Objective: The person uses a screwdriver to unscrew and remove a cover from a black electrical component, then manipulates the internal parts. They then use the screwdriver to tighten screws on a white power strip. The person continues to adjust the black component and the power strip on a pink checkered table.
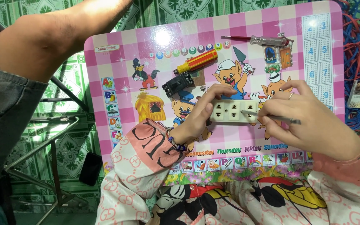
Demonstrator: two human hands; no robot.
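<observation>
Patterned sleeves frame both hands over a pink table (117,58): left hand (198,114) clamps the socket strip (234,111); right hand (309,118), at 3 o'clock, pinches a thin tool (271,117). Best kept braced, tip square.

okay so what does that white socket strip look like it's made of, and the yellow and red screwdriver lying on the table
The socket strip looks like cream-white moulded plastic with a smooth, slightly glossy face; the dark slots are recessed openings. The screwdriver seems to have a hard plastic handle, yellow with a red band, shiny where light catches it; its shaft is too hidden to judge. The left hand steadies the strip on the pink table.
</observation>
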